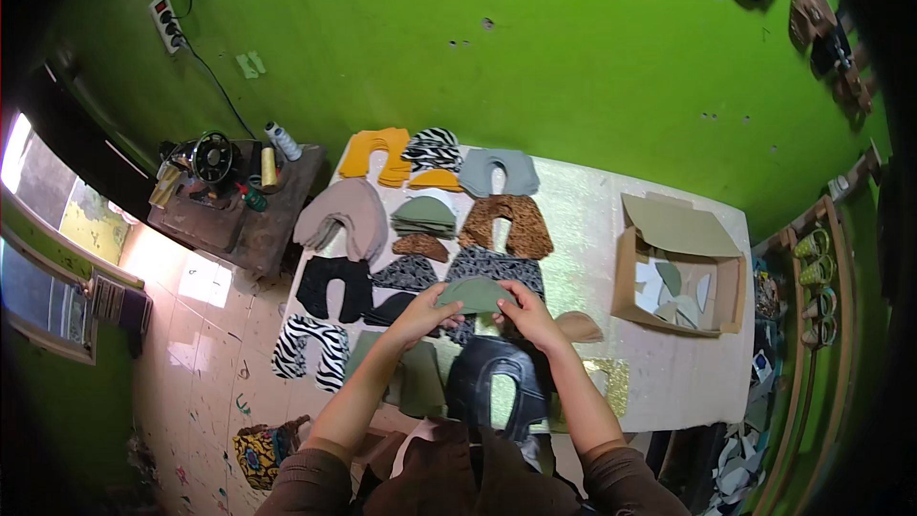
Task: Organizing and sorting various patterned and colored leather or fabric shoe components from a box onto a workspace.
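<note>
Between my hands, above the near part of the table, is a green half-moon piece [475, 293] of sheet material. My left hand [425, 313] grips its left end, thumb on top. At the other end, my right hand [526, 313] pinches it between thumb and fingers. Below it lie grey spotted U-shaped pieces [497, 268], partly covered by my hands. Closer to me is a stack of black leather-like U-shaped pieces [473, 377]. Left of that are dark green pieces [418, 377], partly behind my left forearm. A green half-moon stack [423, 218] lies farther back.
Stacks of U-shaped pieces cover the table's left half, including yellow [374, 148], beige [339, 215] and zebra-striped ones [330, 354]. An open cardboard box [626, 277] with offcuts stands at right. Left is a sewing machine [212, 158]; shoes hang on a rack [836, 325] at right.
</note>
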`<state>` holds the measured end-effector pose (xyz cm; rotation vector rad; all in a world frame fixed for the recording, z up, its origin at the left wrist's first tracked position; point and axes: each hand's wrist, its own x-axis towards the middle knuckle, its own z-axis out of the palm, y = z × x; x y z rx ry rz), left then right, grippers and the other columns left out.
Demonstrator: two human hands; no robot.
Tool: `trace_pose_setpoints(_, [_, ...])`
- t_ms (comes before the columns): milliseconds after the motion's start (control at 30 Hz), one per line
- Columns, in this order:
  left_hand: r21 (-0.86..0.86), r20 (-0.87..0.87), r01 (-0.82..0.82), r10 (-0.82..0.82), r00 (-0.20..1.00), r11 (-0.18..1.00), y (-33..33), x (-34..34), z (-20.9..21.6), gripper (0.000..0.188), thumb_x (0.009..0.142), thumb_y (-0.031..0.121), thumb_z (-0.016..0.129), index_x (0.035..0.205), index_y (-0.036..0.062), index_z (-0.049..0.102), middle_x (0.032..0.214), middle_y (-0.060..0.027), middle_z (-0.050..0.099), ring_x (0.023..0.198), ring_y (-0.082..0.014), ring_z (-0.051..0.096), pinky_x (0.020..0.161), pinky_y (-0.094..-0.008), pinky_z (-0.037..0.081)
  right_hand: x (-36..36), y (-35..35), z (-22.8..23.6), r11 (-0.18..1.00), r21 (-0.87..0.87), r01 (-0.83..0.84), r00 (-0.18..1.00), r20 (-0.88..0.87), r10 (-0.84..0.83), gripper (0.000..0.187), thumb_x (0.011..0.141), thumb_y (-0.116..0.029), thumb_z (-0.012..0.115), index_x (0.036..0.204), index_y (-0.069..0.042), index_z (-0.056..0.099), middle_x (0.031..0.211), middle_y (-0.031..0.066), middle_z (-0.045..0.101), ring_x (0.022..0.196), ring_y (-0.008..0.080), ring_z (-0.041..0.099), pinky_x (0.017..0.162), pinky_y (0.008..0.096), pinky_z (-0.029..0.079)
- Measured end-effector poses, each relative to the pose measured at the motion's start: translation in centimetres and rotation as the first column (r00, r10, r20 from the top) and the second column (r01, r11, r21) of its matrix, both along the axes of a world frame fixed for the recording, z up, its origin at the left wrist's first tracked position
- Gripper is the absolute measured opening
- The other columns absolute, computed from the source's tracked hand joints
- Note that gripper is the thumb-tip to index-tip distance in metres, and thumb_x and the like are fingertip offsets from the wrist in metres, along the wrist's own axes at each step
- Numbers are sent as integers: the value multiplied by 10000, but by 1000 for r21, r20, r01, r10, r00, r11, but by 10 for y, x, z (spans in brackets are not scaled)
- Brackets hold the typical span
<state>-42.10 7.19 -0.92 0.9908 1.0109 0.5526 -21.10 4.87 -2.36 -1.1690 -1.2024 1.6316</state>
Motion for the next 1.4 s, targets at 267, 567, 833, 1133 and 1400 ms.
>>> trace_pose_setpoints(267, [284,-95,-121,153,984,951,86,-66,-8,287,843,89,568,1093,-16,474,905,-68,571,726,-100,573,594,-201,461,-74,86,-18,922,324,211,916,263,-302,282,804,-111,575,1056,11,540,904,127,621,788,204,609,697,303,473])
trace_pose_setpoints(567, [739,-464,101,395,793,667,153,-69,-13,261,794,125,579,1027,9,560,876,-208,616,743,-326,612,694,-358,470,-100,149,-9,840,489,235,646,567,-511,266,756,-163,611,965,1,594,835,197,613,767,329,593,690,370,457])
trace_pose_setpoints(833, [742,-637,372,414,651,557,153,-66,2,320,800,156,559,1093,30,536,1120,-185,534,992,-319,528,827,-392,420,-103,151,-1,874,475,102,498,736,-459,347,752,-183,619,1048,-13,556,1040,196,553,937,320,535,778,386,442])
trace_pose_setpoints(1133, [638,-768,693,344,541,335,137,-70,-37,574,857,364,460,1318,47,330,1369,-137,326,1253,-282,326,1020,-426,264,-114,134,-26,721,532,-445,260,847,-464,522,837,-309,489,1297,-88,379,1356,78,356,1240,255,340,1020,474,244])
trace_pose_setpoints(1400, [622,-783,694,305,542,364,134,-75,-40,619,803,333,525,1331,83,320,1402,-100,278,1272,-242,299,1038,-412,235,-111,131,-28,748,503,-434,294,863,-410,600,824,-286,510,1346,-88,290,1399,79,286,1279,261,282,1036,490,205])
